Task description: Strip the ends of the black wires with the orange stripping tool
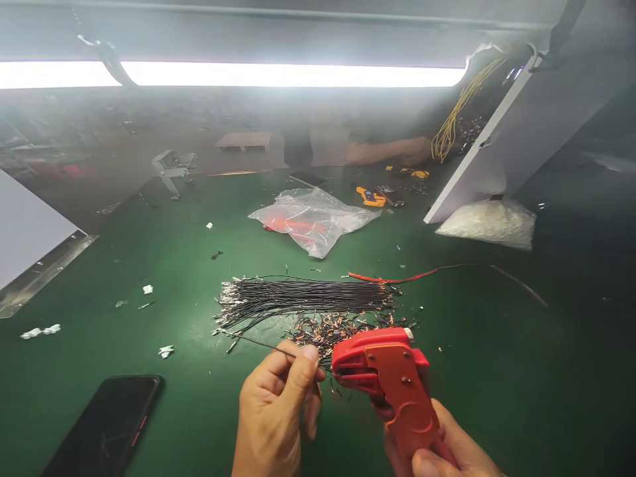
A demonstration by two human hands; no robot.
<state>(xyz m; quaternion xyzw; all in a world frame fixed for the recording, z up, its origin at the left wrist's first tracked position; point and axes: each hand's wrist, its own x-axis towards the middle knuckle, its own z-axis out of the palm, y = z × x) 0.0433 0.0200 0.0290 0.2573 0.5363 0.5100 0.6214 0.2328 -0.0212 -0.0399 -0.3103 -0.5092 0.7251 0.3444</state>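
Between thumb and fingers, my left hand (281,404) pinches a thin black wire (258,342) whose metal-tipped end points up to the left. My right hand (442,450) is wrapped round the handle of a red wire stripper (405,384). The stripper's jaws face left, close to my left fingertips; whether the wire's near end reaches into them is hard to see. Just beyond lies a bundle of black wires (308,296) with terminals at the left ends. A pile of cut insulation and copper scraps (322,331) sits between the bundle and my hands.
A phone (106,424) lies at the front left. Farther back are a clear plastic bag (318,218) with something red inside, a yellow tool (371,197) and a bag of white pieces (489,224). One red wire (422,275) stretches right. White connectors (166,351) are scattered left.
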